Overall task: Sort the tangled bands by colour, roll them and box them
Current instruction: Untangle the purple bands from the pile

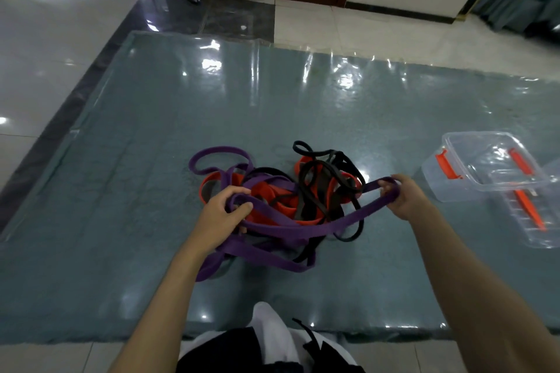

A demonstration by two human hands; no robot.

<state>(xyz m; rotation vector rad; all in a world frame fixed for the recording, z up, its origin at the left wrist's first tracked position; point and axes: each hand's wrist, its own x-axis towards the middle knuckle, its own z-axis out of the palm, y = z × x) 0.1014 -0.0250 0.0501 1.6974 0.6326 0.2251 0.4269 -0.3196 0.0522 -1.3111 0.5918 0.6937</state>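
Note:
A tangle of bands lies in the middle of the grey-blue mat point(121, 160): a purple band point(333, 225), an orange band point(266, 190) and a black band point(321, 178) wound through each other. My left hand point(222, 210) grips a loop of the purple band at the tangle's near left side. My right hand point(406, 200) pinches the same purple band's far end, pulled out to the right and stretched above the mat. A clear plastic box point(485, 166) with orange latches stands open at the right.
The box's clear lid point(533, 215) lies beside it, toward the mat's right edge. Glossy floor tiles surround the mat, with doors and a wall at the back. My lap shows at the bottom edge.

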